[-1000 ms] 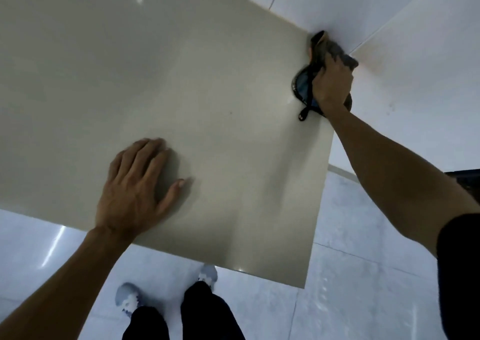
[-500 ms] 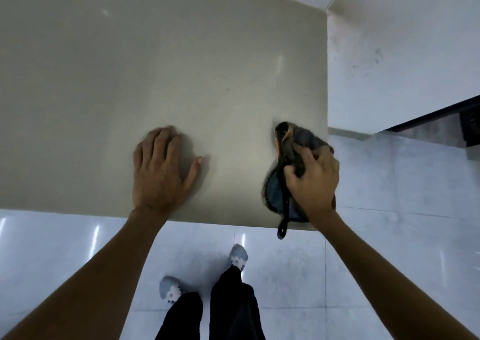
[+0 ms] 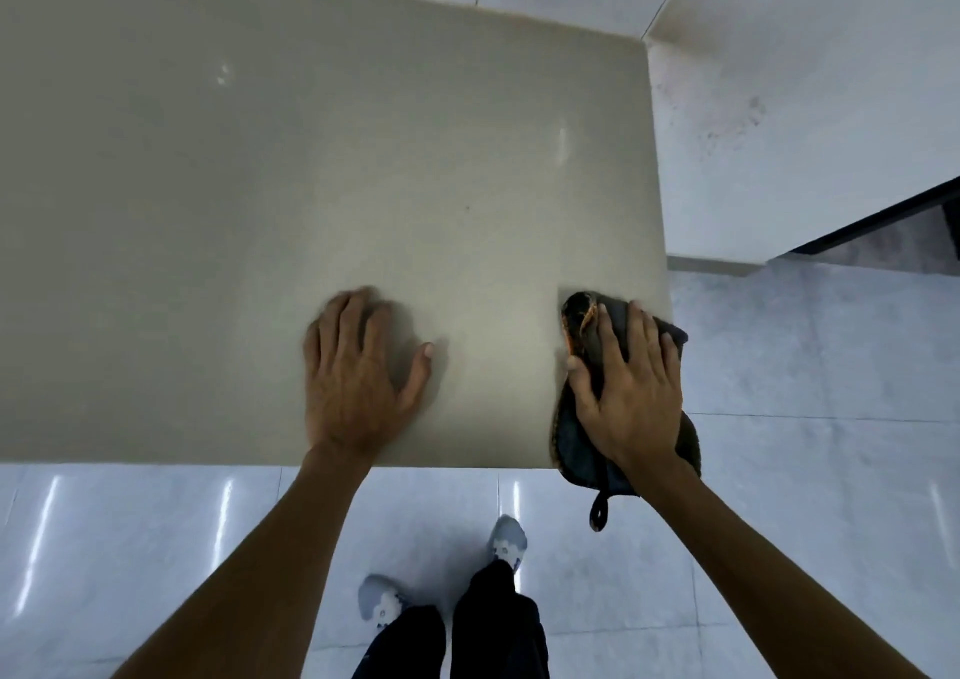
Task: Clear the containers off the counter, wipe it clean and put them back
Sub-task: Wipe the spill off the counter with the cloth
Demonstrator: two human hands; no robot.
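One smooth beige stone tabletop (image 3: 311, 159). One dark grey terry cloth (image 3: 582, 450) with orange edging and one hanging loop (image 3: 597, 515). Two bare hands: left hand (image 3: 358, 382), right hand (image 3: 631, 398). Two pale grey shoes (image 3: 382, 605). Two black trouser legs (image 3: 493, 626).

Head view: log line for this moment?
phase: wiping | right hand: presses dark cloth at near-right counter corner | left hand: flat on counter
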